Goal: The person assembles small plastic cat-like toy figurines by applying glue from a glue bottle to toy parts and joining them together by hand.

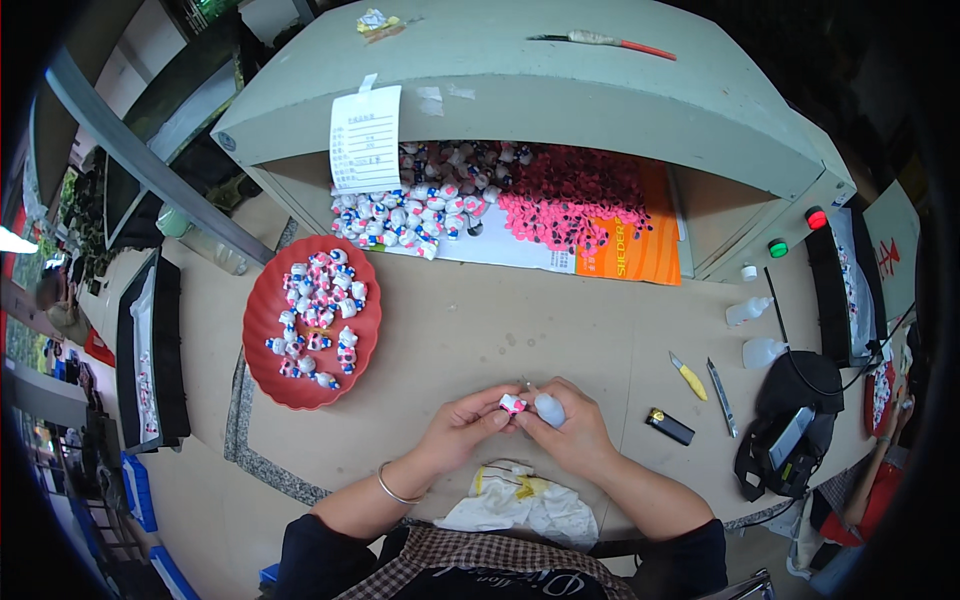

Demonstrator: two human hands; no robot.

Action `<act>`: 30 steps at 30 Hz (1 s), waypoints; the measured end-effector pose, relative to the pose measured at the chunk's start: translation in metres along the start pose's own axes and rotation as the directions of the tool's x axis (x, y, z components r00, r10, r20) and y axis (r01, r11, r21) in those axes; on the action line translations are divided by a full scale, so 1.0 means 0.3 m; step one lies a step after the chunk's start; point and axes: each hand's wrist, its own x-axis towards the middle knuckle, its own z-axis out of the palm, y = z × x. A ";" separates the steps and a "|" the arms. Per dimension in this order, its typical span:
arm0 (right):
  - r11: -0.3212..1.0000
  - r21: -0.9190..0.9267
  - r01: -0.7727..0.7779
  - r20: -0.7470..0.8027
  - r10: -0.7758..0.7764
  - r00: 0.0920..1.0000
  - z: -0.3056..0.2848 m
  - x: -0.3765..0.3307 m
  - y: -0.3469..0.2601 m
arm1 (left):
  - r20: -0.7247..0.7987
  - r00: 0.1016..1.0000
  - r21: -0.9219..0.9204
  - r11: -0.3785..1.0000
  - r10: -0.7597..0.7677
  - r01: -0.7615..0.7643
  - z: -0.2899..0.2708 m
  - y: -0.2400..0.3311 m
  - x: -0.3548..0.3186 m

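1. In the head view, the left hand (pixel 462 425) is seen closed in a pinch on a small white-and-pink figurine (pixel 512 403), held by the fingertips just above the surface (pixel 480 330).
2. The right hand (pixel 568 425) is curled around a small pale bottle (pixel 549 408), whose tip is pressed against the figurine; the two hands are touching each other at the fingertips.
3. The figurine is held between both hands, near the front edge of the surface, right of the red tray (pixel 262 330).
4. The tray is loaded with similar figurines (pixel 320 310); more are piled in the opening of the grey cabinet (pixel 600 90), beside a heap of pink parts (pixel 570 200).
5. A crumpled white rag (pixel 520 505) lies below the hands.
6. To the right, a yellow knife (pixel 688 376), a grey blade (pixel 722 397) and a black lighter (pixel 669 426) lie well apart from the hands.
7. Most of the bottle is hidden by the right fingers, and the figurine's details are too small to make out; how the bottle tip meets it cannot be told exactly.
8. The forearms are cut off by the lower edge.
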 end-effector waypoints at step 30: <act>0.978 0.163 -0.130 -0.033 0.137 0.990 -0.017 0.010 0.117 | 0.138 0.717 0.745 -0.549 0.683 0.379 -0.261 0.347 0.668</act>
